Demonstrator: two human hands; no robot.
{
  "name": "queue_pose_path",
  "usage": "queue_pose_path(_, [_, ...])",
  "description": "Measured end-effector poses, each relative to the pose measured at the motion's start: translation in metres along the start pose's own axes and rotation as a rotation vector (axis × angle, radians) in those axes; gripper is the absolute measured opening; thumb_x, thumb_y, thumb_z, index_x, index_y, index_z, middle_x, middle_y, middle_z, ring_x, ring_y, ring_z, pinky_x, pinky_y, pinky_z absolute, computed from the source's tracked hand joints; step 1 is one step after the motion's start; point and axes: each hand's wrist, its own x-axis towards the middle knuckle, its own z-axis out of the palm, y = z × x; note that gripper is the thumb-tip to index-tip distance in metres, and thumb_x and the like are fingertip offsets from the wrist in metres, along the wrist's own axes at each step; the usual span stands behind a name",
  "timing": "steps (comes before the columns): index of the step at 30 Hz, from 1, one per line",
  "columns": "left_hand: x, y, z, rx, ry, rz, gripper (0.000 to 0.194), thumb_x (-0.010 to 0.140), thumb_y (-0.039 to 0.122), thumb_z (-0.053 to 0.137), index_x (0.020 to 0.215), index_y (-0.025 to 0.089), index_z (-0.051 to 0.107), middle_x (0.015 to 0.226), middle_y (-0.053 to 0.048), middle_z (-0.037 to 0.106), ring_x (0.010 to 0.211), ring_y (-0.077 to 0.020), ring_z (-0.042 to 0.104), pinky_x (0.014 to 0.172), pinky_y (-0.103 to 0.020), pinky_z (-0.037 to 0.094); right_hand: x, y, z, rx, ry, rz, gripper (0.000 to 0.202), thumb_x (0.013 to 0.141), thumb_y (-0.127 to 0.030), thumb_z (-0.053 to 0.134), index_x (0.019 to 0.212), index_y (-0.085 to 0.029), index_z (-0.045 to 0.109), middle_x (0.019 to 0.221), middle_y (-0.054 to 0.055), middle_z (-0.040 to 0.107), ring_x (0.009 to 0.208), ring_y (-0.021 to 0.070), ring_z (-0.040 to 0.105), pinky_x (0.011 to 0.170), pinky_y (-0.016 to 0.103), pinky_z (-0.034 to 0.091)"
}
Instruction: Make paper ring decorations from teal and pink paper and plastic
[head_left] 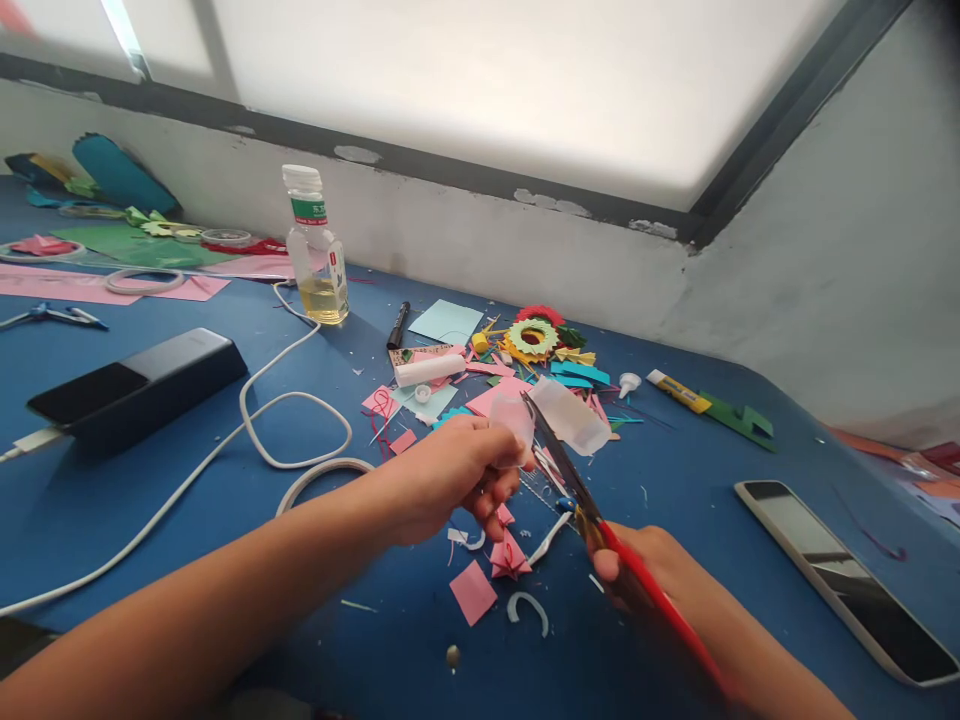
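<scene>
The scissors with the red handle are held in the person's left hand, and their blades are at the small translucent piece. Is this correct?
Not quite: the head view shows the scissors in the right hand, not in the left hand. The rest is right: the handle is red, and the blades are at the small translucent piece.

The head camera looks forward and down (fairly close) over the table (667, 470).
</scene>
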Motion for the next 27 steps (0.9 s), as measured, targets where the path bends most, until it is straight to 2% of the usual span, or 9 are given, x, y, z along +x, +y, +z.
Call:
queue_pose_path(4, [0.004,-0.005,0.004,-0.014,0.058,-0.002,0.028,0.076,0.010,0.039,0.048,0.015,0.039,0.038,0.006,0.038,0.029,-0.0030,0.029,0.038,-0.019,0.047,-0.001,-0.005,-0.002,-0.062,0.026,0.044,0.062,0.069,-0.081,0.022,0.056,-0.021,0.032,0.050,-0.003,0.032,0.047,0.0095,0.024,0.043,0.025,0.021])
queue_pose_path(7, [0.005,-0.007,0.005,-0.021,0.058,-0.003,0.026,0.077,0.011,0.039,0.051,0.016,0.040,0.039,0.007,0.038,0.030,-0.0026,0.028,0.040,-0.019,0.048,-0.001,-0.007,-0.002,-0.078,0.052,0.056,0.057,0.073,-0.075,0.030,0.055,-0.021,0.030,0.051,-0.003,0.032,0.048,0.0096,0.024,0.045,0.025,0.022])
queue_pose_path(10, [0.007,-0.007,0.003,-0.006,0.052,0.023,0.024,0.077,0.012,0.040,0.054,0.015,0.043,0.041,0.007,0.038,0.030,-0.0026,0.026,0.040,-0.020,0.048,0.001,-0.004,-0.001,0.013,0.037,0.060,0.054,0.074,-0.072,0.034,0.058,-0.020,0.032,0.053,-0.003,0.034,0.050,0.0097,0.026,0.047,0.025,0.023])
queue_pose_path(12, [0.008,-0.008,0.003,0.004,0.059,0.056,0.023,0.078,0.012,0.041,0.055,0.015,0.044,0.041,0.008,0.037,0.032,-0.0028,0.025,0.041,-0.021,0.049,0.003,-0.001,0.000,0.119,0.009,0.069,0.057,0.070,-0.076,0.033,0.062,-0.020,0.035,0.056,-0.004,0.035,0.051,0.0096,0.028,0.047,0.024,0.025])
queue_pose_path(19, [0.006,-0.012,0.014,-0.018,-0.018,0.083,0.022,0.081,0.015,0.038,0.060,0.015,0.047,0.039,0.008,0.037,0.030,-0.0026,0.024,0.038,-0.022,0.050,0.010,-0.007,0.003,0.299,0.036,-0.117,0.067,0.058,-0.086,0.034,0.072,-0.020,0.036,0.064,-0.004,0.034,0.055,0.0097,0.027,0.048,0.023,0.025])
queue_pose_path(23, [0.003,-0.011,0.015,-0.036,-0.001,0.081,0.023,0.081,0.013,0.036,0.060,0.014,0.047,0.039,0.008,0.038,0.030,-0.0021,0.024,0.038,-0.021,0.050,0.015,-0.011,0.004,0.184,0.118,-0.076,0.066,0.062,-0.085,0.027,0.065,-0.020,0.035,0.059,-0.004,0.033,0.054,0.0101,0.027,0.046,0.024,0.023])
queue_pose_path(27, [0.002,-0.010,0.013,-0.074,0.021,0.025,0.023,0.080,0.011,0.037,0.059,0.015,0.046,0.037,0.009,0.035,0.030,-0.0026,0.024,0.040,-0.021,0.051,0.017,-0.006,0.003,0.077,0.098,-0.024,0.061,0.070,-0.079,0.026,0.062,-0.020,0.037,0.056,-0.003,0.035,0.051,0.0100,0.028,0.043,0.023,0.024])
